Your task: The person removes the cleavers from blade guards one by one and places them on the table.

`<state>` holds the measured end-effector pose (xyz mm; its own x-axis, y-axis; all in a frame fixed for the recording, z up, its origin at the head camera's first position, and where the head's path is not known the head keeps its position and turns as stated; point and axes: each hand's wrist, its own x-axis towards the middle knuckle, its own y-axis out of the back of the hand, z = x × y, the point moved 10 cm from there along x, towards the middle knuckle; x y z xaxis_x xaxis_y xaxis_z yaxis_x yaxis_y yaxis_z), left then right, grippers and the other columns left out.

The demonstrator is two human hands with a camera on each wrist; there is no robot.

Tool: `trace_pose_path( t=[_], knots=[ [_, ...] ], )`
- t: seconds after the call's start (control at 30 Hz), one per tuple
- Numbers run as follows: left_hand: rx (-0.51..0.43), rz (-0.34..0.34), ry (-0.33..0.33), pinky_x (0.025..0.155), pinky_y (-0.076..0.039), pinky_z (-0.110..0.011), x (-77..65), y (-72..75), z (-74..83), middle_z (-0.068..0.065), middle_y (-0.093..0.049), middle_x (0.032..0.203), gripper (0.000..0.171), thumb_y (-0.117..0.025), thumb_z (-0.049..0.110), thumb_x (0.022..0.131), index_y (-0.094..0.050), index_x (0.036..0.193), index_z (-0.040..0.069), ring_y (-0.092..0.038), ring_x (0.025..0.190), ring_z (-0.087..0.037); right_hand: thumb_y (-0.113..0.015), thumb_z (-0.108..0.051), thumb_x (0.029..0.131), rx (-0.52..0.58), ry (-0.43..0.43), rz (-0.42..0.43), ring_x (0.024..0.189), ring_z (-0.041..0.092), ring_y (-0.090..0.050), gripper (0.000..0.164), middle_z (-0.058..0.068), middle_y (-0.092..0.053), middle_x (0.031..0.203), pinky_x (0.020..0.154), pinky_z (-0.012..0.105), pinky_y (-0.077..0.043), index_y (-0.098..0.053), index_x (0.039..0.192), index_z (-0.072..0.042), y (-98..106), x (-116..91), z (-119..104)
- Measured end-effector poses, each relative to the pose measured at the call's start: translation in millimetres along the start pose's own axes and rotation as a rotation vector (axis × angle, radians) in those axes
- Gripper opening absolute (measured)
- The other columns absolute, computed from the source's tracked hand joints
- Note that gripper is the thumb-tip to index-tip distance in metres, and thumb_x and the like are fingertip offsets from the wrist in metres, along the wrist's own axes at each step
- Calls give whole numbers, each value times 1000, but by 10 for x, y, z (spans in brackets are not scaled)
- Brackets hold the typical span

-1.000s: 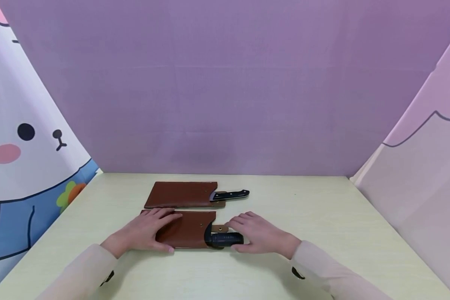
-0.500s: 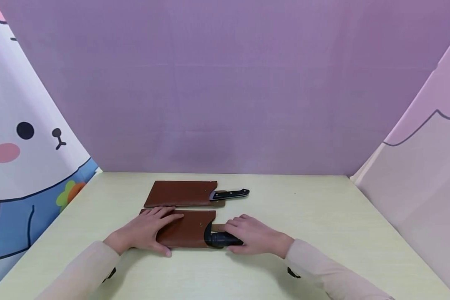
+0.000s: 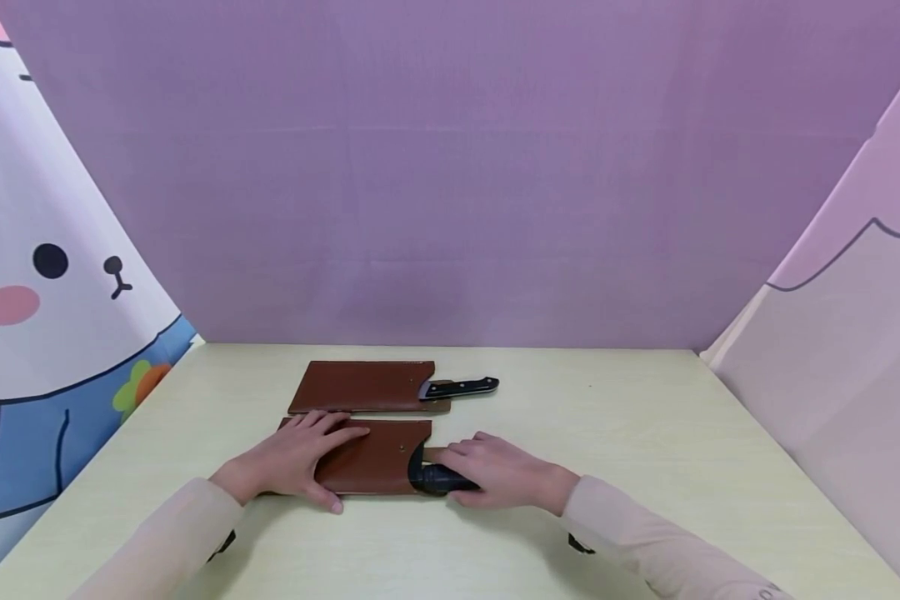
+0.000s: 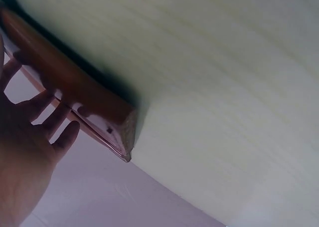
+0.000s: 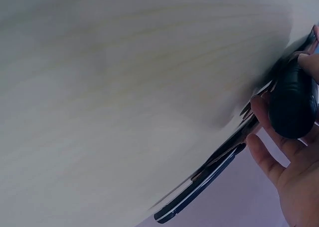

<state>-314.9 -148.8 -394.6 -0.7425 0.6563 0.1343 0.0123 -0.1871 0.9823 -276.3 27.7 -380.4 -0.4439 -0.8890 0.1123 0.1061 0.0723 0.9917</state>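
In the head view my left hand rests spread across the left part of the nearer brown leather knife sheath, its thumb at the near edge. The left wrist view shows these fingers nearly straight against the sheath. A knife with a thick black handle sits in this sheath, its blade hidden inside. My right hand holds the handle's end; in the right wrist view the thumb and fingers lie around the black handle. A strap juts from the sheath just behind the handle.
Behind lies a second brown sheath holding a knife with a slim riveted black handle. Both sheaths lie on a pale wooden table. A purple backdrop rises at the table's far edge, with printed cloth on the left.
My right hand has slid left along the black handle, covering more of it and part of the strap. The left hand stays nearly in place on the sheath.
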Motion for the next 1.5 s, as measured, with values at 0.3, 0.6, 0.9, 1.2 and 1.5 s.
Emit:
trace_pose_path(
  t=[0.3,0.6,0.9,1.2,1.5],
  knots=[
    [-20,-40,4,97,-29,-58,24,-8,-3,-9,-42,132,100,-61,79,56,-40,138,26,-38,120,-29,-58,-37,87,-9,6,-12,85,2,-54,43,-5,-62,104,73,23,-44,-49,123,-15,-17,28,-19],
    [-52,-97,42,92,-35,-56,46,-41,-23,-6,-40,129,99,-61,79,57,-38,138,29,-42,117,-28,-58,-38,87,-59,10,-22,90,4,-56,46,-4,-62,108,75,25,-46,-47,126,-15,-29,52,-35],
    [-16,-75,27,91,-37,-52,40,-15,7,-1,-42,121,95,-61,78,58,-41,137,29,-44,110,-23,-56,-41,88,-118,21,-31,95,5,-57,47,-5,-61,112,77,28,-47,-46,127,-16,-47,78,-46],
    [7,-55,16,94,-35,-53,33,11,40,-1,-43,120,92,-62,76,59,-43,135,28,-45,109,-22,-59,-39,85,-109,39,-19,84,3,-56,42,-6,-63,103,68,23,-44,-49,119,-18,-44,111,-49],
    [36,-27,1,93,-36,-52,22,53,61,-3,-44,120,92,-62,76,60,-44,135,27,-45,109,-23,-59,-39,82,-128,48,14,75,1,-52,38,-8,-62,92,61,19,-38,-52,113,-18,-10,129,-46]
  ],
)
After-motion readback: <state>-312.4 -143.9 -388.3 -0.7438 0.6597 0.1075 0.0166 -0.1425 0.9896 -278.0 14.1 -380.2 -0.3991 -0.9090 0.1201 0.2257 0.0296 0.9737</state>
